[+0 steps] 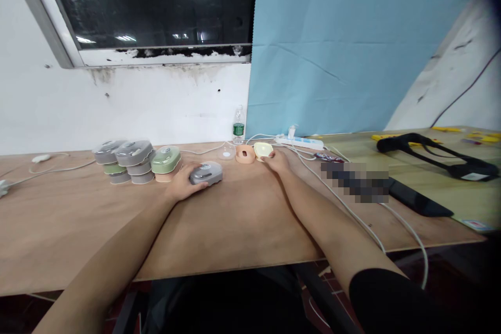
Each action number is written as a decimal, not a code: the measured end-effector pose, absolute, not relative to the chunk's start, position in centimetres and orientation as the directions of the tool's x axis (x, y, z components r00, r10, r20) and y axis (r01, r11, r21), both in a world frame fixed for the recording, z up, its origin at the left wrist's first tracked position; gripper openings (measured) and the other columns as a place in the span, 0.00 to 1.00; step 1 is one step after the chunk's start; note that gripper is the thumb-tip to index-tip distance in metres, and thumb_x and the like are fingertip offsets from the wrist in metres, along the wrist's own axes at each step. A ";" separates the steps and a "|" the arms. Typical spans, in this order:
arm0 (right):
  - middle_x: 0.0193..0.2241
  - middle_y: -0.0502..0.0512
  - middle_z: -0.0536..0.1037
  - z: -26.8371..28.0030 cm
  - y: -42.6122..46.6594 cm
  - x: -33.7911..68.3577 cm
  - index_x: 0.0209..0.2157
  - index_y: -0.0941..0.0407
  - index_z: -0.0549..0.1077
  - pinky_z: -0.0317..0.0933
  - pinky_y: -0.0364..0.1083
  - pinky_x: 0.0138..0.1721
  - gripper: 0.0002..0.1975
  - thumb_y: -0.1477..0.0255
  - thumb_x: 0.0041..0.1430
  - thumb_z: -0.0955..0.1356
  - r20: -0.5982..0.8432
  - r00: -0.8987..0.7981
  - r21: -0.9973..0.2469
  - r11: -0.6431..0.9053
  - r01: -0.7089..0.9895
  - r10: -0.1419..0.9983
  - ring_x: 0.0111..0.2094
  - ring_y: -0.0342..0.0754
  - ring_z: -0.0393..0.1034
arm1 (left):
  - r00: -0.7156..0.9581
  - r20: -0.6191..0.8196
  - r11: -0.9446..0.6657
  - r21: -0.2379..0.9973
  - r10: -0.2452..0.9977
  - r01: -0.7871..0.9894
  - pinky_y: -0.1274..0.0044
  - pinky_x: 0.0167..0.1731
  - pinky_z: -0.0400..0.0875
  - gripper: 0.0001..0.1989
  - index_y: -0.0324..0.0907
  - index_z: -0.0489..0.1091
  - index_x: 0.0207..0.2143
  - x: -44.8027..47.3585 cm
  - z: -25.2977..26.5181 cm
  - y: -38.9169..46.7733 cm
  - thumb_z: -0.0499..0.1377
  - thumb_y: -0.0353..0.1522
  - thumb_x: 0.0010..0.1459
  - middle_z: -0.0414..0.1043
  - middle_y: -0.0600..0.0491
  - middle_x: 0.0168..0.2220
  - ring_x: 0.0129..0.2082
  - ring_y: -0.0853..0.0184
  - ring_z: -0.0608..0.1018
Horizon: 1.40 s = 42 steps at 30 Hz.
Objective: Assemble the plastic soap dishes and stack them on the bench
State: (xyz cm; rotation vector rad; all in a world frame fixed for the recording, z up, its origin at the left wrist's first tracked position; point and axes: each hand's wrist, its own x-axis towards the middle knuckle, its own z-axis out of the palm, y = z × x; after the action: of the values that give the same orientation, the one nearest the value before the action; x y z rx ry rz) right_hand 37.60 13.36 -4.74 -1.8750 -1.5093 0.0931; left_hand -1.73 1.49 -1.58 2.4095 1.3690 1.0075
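My left hand (183, 183) is closed around the left side of a grey soap box with a clear lid (209, 172), which rests on the table. My right hand (277, 160) grips a pale yellow box part (263, 150) by its right edge, the thumb and fingers pinching it. Just left of the yellow part, an orange box part (245, 154) with a dark oval opening stands on the table. A small clear piece with a white round spot (226, 154) lies left of the orange part.
Stacked grey boxes (135, 154) and a green box (166, 159) stand to the left. A water bottle (238, 125) and a power strip (301, 142) are at the back. White cables (332, 188), a black phone-like slab (420, 197) and a black headset-like strap (465, 164) lie on the right.
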 end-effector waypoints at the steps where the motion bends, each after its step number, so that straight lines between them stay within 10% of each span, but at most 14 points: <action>1: 0.32 0.55 0.74 -4.8 13.4 37.7 0.30 0.56 0.69 0.59 0.45 0.34 0.18 0.57 0.42 0.70 0.355 0.323 -0.578 -0.066 0.813 0.877 0.34 0.49 0.67 | 0.343 0.463 -0.554 0.469 0.817 0.688 0.63 0.55 0.64 0.36 0.44 0.64 0.56 -1.7 -1.5 1.5 0.61 0.51 0.47 0.67 0.47 0.55 0.54 0.54 0.69; 8: 0.39 0.59 0.74 -4.9 13.4 38.1 0.37 0.57 0.70 0.60 0.46 0.41 0.14 0.72 0.44 0.66 0.378 0.338 -0.614 -0.039 0.788 0.862 0.39 0.51 0.68 | 0.343 0.452 -0.546 0.465 0.823 0.697 0.63 0.54 0.64 0.36 0.44 0.64 0.55 -1.6 -1.4 1.4 0.61 0.51 0.47 0.66 0.47 0.56 0.54 0.53 0.70; 16: 0.36 0.57 0.74 -4.7 13.2 37.7 0.33 0.57 0.70 0.60 0.46 0.40 0.15 0.61 0.46 0.68 0.384 0.300 -0.588 -0.019 0.808 0.873 0.39 0.51 0.67 | 0.340 0.452 -0.544 0.471 0.825 0.694 0.65 0.53 0.65 0.36 0.45 0.64 0.55 -1.7 -1.6 1.6 0.61 0.51 0.47 0.66 0.48 0.56 0.54 0.54 0.70; 42: 0.39 0.58 0.70 -5.1 13.4 37.6 0.33 0.56 0.72 0.59 0.47 0.48 0.10 0.74 0.46 0.65 0.421 0.230 -0.568 0.057 0.821 0.878 0.43 0.51 0.65 | 0.339 0.447 -0.541 0.474 0.828 0.695 0.63 0.53 0.65 0.36 0.45 0.64 0.55 -1.6 -1.5 1.5 0.61 0.51 0.46 0.67 0.48 0.55 0.54 0.53 0.70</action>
State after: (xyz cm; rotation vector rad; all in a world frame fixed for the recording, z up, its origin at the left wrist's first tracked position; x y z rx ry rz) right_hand 37.57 13.37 -5.06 -1.7497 -1.5813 0.0948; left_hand -1.59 1.53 -1.49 2.4016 1.3858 0.9837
